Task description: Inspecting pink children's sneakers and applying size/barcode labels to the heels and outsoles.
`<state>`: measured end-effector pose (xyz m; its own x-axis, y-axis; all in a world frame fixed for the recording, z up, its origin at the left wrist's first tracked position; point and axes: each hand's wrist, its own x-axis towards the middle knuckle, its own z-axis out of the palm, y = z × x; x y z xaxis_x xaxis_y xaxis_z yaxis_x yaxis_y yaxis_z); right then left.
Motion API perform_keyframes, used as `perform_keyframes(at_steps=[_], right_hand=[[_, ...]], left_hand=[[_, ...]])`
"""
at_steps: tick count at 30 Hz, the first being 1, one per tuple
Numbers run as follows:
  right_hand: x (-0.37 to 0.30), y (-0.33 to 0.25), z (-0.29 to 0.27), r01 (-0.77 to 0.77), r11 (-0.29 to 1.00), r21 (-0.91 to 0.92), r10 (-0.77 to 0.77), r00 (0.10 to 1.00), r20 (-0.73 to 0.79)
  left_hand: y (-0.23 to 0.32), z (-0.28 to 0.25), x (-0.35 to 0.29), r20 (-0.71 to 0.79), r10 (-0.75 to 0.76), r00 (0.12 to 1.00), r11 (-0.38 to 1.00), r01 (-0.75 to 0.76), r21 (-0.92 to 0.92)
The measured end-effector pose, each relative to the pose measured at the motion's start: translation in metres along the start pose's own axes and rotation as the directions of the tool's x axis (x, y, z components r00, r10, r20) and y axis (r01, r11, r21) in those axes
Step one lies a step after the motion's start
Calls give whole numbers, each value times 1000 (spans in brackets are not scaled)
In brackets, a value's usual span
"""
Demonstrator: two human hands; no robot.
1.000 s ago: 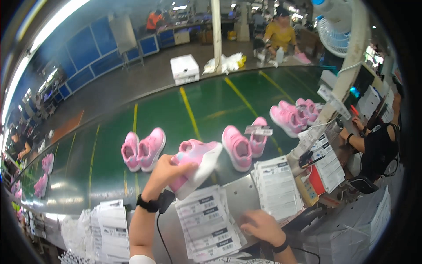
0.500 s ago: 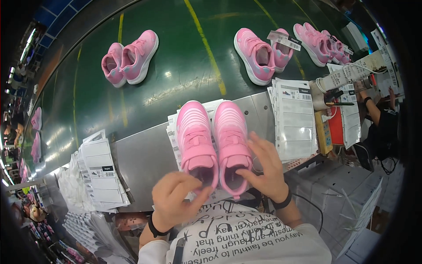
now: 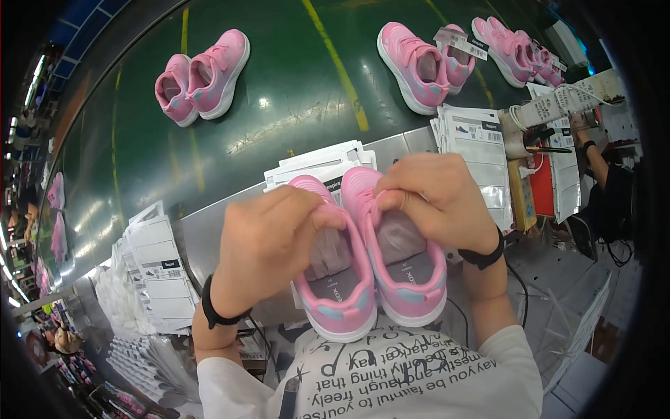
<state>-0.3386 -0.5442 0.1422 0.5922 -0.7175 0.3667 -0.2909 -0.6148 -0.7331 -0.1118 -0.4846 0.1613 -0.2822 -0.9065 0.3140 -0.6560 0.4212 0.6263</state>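
Two pink sneakers stand side by side before me, heels toward my body and raised so that I look into them. My left hand (image 3: 269,241) is closed on the tongue of the left sneaker (image 3: 342,318). On the right sneaker (image 3: 417,304), my right hand (image 3: 440,199) pinches the tongue in the same way. Crumpled pale stuffing (image 3: 399,236) fills the front of each opening, with grey insoles behind it. The hands hide part of the straps and toes. Just beyond the toes lies a stack of white printed cards (image 3: 314,162).
A green conveyor (image 3: 279,70) carries a pink pair (image 3: 209,77) at left, a tagged pair (image 3: 419,70) and several more shoes at right. Card stacks lie at left (image 3: 157,258) and right (image 3: 481,160). Beyond a yellow power strip (image 3: 522,195), a person's arm (image 3: 597,164) shows.
Both hands have moved from the heel openings up to the tongues and closed there. The sneakers have come nearer my body, heels tipped, uncovering the card stack and showing the stuffing.
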Motion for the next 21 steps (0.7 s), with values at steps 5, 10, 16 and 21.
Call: perform_keyframes(at_steps=[5,10,16,21], right_hand=[[17,3,0,-276,927,253,235,955,179],[22,8,-2,-519,795,315,423,846,325],[23,14,4,-510,778,368,434,859,272],[-8,15,15,-135,979,154,126,990,66]], left_hand=[[-12,3,10,62,-199,978,946,208,-248],[-17,1,15,205,-371,906,831,422,-363],[-26,6,17,318,-470,823,679,568,-465],[-17,15,-2,23,-118,993,985,120,-125]])
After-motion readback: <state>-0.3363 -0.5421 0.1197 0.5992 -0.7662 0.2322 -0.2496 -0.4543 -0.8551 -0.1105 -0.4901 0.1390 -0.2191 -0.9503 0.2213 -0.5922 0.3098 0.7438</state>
